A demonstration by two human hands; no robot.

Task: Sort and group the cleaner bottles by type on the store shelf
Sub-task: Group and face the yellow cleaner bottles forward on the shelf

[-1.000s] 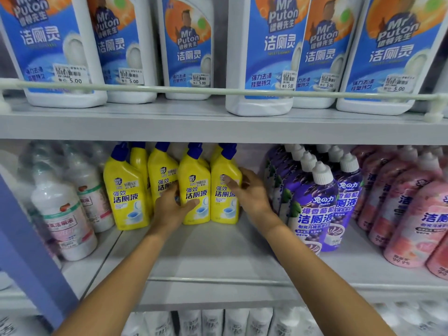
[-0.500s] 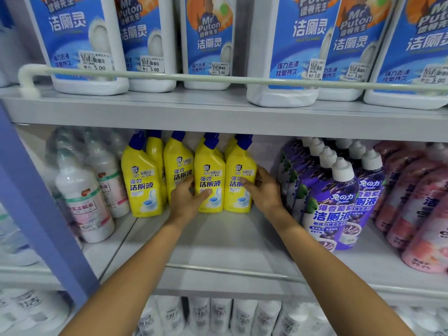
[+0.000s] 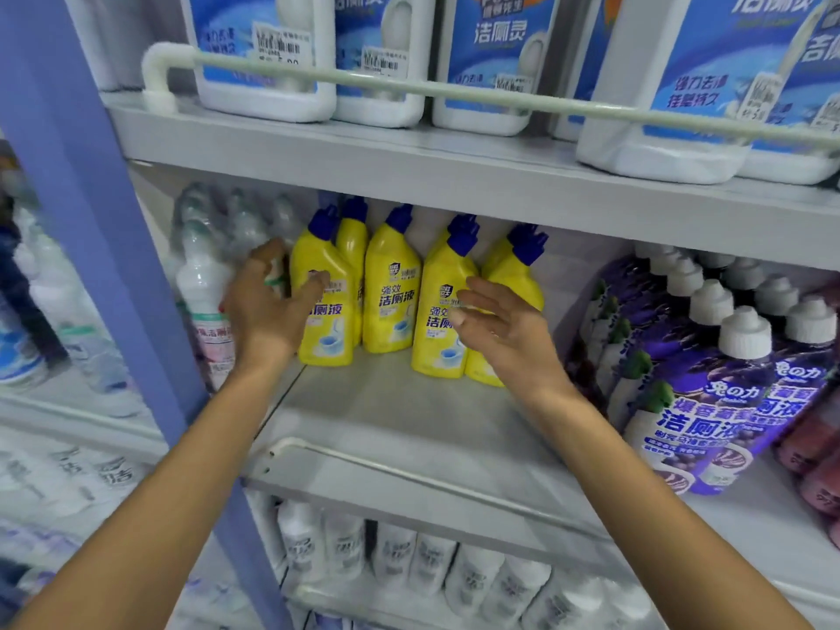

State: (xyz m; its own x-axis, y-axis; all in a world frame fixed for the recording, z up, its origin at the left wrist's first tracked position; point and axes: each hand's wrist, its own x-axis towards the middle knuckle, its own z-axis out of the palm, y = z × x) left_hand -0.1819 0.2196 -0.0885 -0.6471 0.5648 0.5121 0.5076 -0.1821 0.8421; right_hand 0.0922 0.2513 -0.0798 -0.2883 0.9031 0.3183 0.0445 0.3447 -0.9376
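Yellow cleaner bottles [image 3: 393, 302] with blue caps stand in a tight cluster at the back of the grey shelf [image 3: 386, 416], and both hands are at them. Half a second ago the left hand cupped the middle of the cluster and the right hand pressed on its right flank. Now the left hand [image 3: 268, 306] has moved to the leftmost yellow bottle [image 3: 327, 338]. Its thumb lies across the label and its fingers [image 3: 266, 254] curl round the bottle's far side, so it appears to grip that bottle. The right hand [image 3: 509, 329] has come off. Its fingers are straight and spread, holding nothing, just in front of the two bottles at the cluster's right end. Whether the fingertips touch them cannot be told. This suggests the right end is settled and the left edge is now being closed up or drawn clear of its neighbours.

Just beyond the left fingers stand white bottles [image 3: 200, 284] of another type. Well to the right of the right fingers, purple bottles [image 3: 709, 402] with white caps line up, with pink bottles [image 3: 813, 447] past them. Below both hands the shelf runs forward as grey metal to a raised lip. Above the fingers, large white jugs [image 3: 491, 61] with blue labels sit behind a pale guard rail [image 3: 409, 90]. A blue upright [image 3: 91, 220] crosses left of the left forearm.
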